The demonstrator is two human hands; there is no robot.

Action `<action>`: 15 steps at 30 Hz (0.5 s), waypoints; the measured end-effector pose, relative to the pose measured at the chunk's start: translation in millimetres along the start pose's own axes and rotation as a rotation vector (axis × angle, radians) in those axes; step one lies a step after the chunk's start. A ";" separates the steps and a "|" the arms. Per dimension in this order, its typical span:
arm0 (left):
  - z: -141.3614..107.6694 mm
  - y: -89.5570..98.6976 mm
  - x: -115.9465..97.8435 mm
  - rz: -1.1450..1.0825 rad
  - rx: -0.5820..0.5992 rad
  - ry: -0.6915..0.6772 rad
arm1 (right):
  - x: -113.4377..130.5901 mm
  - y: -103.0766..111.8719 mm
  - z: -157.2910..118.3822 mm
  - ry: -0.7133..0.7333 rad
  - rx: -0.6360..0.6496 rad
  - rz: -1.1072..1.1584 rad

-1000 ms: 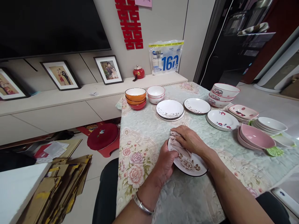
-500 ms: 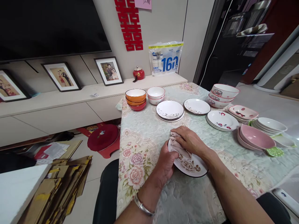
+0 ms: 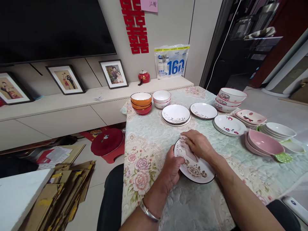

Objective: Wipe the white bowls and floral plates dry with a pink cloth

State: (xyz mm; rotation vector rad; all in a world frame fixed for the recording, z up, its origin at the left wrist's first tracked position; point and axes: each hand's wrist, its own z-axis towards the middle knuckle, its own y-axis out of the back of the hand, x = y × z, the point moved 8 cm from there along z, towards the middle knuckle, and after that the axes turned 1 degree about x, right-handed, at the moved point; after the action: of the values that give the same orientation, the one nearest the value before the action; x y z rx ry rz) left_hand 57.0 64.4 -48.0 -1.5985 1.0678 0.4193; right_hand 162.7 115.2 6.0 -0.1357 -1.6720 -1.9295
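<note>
A white plate [image 3: 196, 171] with a dark rim and brown flowers is tilted above the table's near side. My left hand [image 3: 172, 165] grips its left edge, thumb on the face and fingers underneath. My right hand [image 3: 198, 144] is closed on a pale pink cloth [image 3: 189, 150] and presses it to the plate's upper part. Beyond the hands stand a stack of similar dark-rimmed plates [image 3: 175, 113] and a second such stack [image 3: 203, 110]. White plates with red flowers [image 3: 229, 124] are stacked to the right.
Orange and red bowls [image 3: 141, 102] and white bowls [image 3: 161, 98] stand at the table's back left. Along the right are tall patterned bowls [image 3: 231, 98], pink dishes [image 3: 264, 141] and small white bowls [image 3: 280, 130]. A red stool [image 3: 107, 141] and flattened cardboard [image 3: 62, 192] lie left of the table.
My right hand and the cloth have slid slightly right across the plate, baring more of its upper left rim. My left hand keeps its hold. The camera view has shifted a little.
</note>
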 end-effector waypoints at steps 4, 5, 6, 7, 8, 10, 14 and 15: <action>0.5 -1.3 2.2 0.023 0.023 0.009 | 46.9 -11.4 -3.4 0.321 0.112 0.086; 0.6 -1.8 1.9 0.025 0.027 0.008 | 46.7 -12.3 -3.3 0.328 0.125 0.091; 0.7 -1.9 1.0 0.023 0.027 0.003 | 40.7 -12.0 -2.4 0.298 0.126 0.089; 0.7 -1.7 -0.1 0.017 0.020 -0.001 | 29.9 -10.4 -1.0 0.236 0.116 0.081; 0.5 -1.5 -1.0 0.010 0.013 -0.001 | 16.2 -7.7 0.3 0.155 0.098 0.076; -0.1 -2.1 -2.1 0.002 0.011 0.007 | -7.8 -2.9 0.7 0.030 0.080 0.089; -1.4 2.5 -2.9 -0.022 -0.057 0.011 | -32.8 4.8 -0.8 -0.150 0.032 0.090; -1.4 4.7 -3.5 -0.041 -0.083 0.001 | -36.3 6.4 -1.3 -0.194 0.007 0.067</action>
State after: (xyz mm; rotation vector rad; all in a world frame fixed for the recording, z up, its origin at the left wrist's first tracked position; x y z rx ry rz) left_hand 51.1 64.8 -47.7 -1.6918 1.0281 0.4400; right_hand 196.3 126.5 -4.5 -0.3825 -1.7740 -1.9105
